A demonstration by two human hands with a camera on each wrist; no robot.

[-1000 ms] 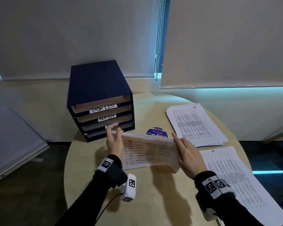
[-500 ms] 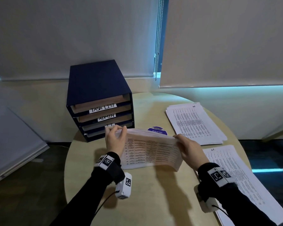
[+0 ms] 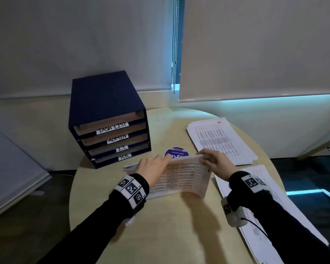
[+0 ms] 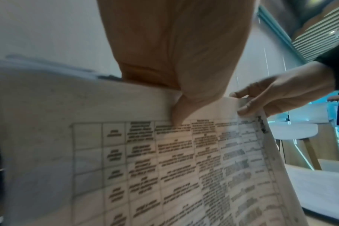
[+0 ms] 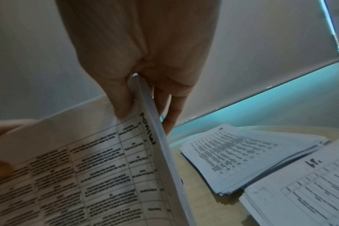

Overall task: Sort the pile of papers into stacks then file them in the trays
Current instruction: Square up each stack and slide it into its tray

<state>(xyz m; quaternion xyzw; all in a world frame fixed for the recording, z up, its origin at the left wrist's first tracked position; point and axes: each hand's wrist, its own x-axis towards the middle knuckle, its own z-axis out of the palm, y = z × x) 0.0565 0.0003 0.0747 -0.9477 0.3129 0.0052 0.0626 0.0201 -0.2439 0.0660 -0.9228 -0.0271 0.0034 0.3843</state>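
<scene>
Paper printed with tables forms the stack (image 3: 181,178) now held on edge near the middle of the round table (image 3: 160,235), its lower edge on the tabletop, apparently for squaring. The right hand (image 3: 215,162) clamps the stack's upper right corner, thumb on the printed face and fingers curled behind it; the left hand (image 3: 151,168) lies on the left part of the face with its thumb pressed to the sheet, and whether its fingers curl over the top edge cannot be told from the blurred left wrist view. The tray unit (image 3: 111,119) stands at the far left of the table, labelled TASK LIST, ADMIN, I.T. and H.R.; the two upper trays appear empty, while the contents of the lower two are unclear. Two sorted stacks remain unfiled: one at far right (image 3: 223,140), one at near right (image 3: 274,210). Sorting appears largely complete; filing of three stacks is judged outstanding.
</scene>
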